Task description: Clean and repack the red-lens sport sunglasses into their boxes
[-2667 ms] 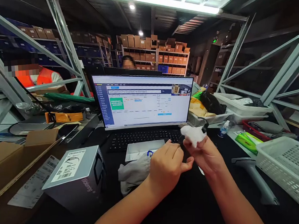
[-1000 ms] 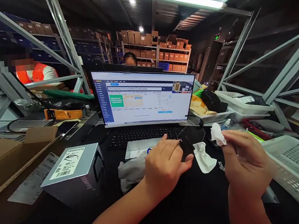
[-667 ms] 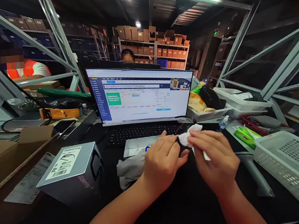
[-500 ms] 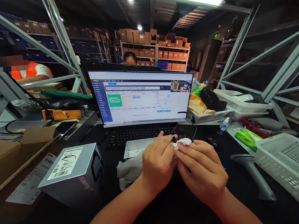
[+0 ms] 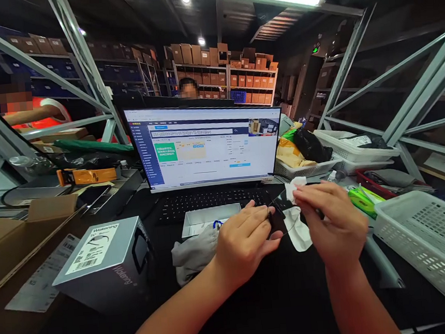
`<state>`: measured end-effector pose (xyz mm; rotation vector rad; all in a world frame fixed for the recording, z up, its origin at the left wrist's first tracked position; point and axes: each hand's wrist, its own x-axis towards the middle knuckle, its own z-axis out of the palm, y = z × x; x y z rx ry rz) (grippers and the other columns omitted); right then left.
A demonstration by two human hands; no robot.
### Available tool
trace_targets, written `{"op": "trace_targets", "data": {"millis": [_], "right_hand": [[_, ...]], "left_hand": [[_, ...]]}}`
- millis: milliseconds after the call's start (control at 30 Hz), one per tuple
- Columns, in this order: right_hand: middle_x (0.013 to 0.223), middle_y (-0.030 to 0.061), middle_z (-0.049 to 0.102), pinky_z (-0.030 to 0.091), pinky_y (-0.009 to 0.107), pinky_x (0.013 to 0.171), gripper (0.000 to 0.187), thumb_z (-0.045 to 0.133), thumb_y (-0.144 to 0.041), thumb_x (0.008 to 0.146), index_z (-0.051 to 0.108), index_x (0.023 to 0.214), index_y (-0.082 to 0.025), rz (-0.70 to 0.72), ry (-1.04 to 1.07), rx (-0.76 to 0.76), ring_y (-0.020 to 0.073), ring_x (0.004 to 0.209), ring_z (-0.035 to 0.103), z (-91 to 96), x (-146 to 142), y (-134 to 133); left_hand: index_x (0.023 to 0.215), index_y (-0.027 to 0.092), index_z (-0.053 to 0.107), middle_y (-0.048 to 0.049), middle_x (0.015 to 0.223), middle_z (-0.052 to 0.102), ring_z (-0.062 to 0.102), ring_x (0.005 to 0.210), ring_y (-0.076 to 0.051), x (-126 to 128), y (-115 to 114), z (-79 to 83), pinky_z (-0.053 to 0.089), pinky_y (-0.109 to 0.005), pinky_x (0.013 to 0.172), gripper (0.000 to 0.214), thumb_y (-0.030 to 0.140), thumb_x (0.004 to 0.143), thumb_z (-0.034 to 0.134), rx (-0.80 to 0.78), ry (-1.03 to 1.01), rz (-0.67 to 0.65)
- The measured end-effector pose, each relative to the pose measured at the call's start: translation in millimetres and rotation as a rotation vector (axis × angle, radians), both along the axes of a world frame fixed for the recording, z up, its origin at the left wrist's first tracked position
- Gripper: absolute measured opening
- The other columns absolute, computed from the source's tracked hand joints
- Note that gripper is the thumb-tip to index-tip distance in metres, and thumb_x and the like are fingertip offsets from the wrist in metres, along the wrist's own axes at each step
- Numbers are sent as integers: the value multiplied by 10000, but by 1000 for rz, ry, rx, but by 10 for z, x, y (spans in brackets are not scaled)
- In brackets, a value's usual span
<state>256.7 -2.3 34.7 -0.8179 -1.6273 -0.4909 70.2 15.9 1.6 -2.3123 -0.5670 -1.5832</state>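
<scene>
My left hand (image 5: 244,240) is closed around a thin, dark-framed item (image 5: 281,211) with fine curved edges. It looks like a pair of glasses, mostly hidden by the fingers. My right hand (image 5: 334,219) pinches a crumpled white wipe (image 5: 299,233), which hangs below and above the fingertips, close beside that item. A grey cloth pouch (image 5: 193,255) lies under and left of my left wrist. Behind it stands an open, shallow white box tray (image 5: 196,224), with a small blue loop at its right. The grey "Wakening" box (image 5: 95,274) stands to the left.
A monitor (image 5: 206,163) and black keyboard (image 5: 206,202) are ahead. At right lie a scanner (image 5: 382,259), a white basket (image 5: 417,254) and a green packet (image 5: 363,201). An open carton (image 5: 14,237) is at left. Two people are beyond the desk, one in an orange vest (image 5: 36,114).
My hands have moved apart: the right hand went right and up with the wipe, which now hangs unfolded. The thin dark-framed item shows more, and the view has shifted slightly right.
</scene>
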Motion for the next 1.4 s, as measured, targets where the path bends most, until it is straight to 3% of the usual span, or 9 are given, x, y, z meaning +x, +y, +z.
{"op": "trace_targets", "data": {"millis": [100,300,400,567,833,1067,1167,1233,1400], "right_hand": [[970,2,784,492,424,945,208,697,-96,877,729,996,-264,-39,21,-11,185,876,710,-15,-77,-1],[1032,5,790,353,410,1034,259,587,-40,919,724,1056,-212,-84,-157,101,161,903,719,-196,-500,-222],[1002,-19,794,307,431,1077,260,612,-41,912,725,1041,-236,-131,-119,111,151,872,719,-168,-418,-167],[943,-7,792,403,453,1028,175,687,-104,895,717,987,-250,-218,18,22,164,812,706,-38,-138,27],[1060,6,785,314,430,1082,262,588,-50,924,701,1097,-213,-161,-171,81,162,909,720,-248,-516,-151],[960,-17,791,367,460,1078,177,658,-105,914,719,993,-251,-220,7,2,149,830,708,-93,-144,84],[926,-2,784,397,469,1064,107,691,-195,907,752,972,-254,-275,127,-14,174,842,701,-48,65,197],[918,21,779,470,442,981,105,726,-268,881,771,973,-243,-223,361,-52,201,864,702,-32,190,249],[832,21,755,536,291,709,218,830,-326,751,777,921,-198,277,922,-210,150,725,676,-2,374,334]], "left_hand": [[856,148,646,-85,986,772,737,959,-197,12,8,-21,571,-400,1026,83,207,905,678,2,6,14],[1009,136,660,-115,981,768,736,944,-213,-28,45,-38,591,-417,983,181,286,981,564,15,-71,42],[958,144,659,-101,967,771,738,932,-201,-7,37,-39,586,-404,995,128,262,956,610,16,-58,30],[813,153,630,-78,966,774,738,948,-197,54,32,-53,567,-394,1034,114,203,894,693,12,37,15],[973,124,655,-107,898,761,739,898,-220,1,99,-80,586,-409,986,137,209,975,547,25,-40,76],[778,145,614,-90,968,774,742,944,-212,34,85,-63,572,-411,1020,144,186,882,704,26,47,56],[819,151,629,-78,980,774,739,948,-200,39,69,-69,580,-416,1011,105,188,880,706,7,29,46],[889,154,648,-73,983,772,738,926,-188,29,60,-63,591,-412,995,77,193,873,713,-21,-25,50],[958,153,662,-60,939,767,735,876,-179,-15,41,-18,599,-412,978,128,206,860,722,-82,-140,103]]}}
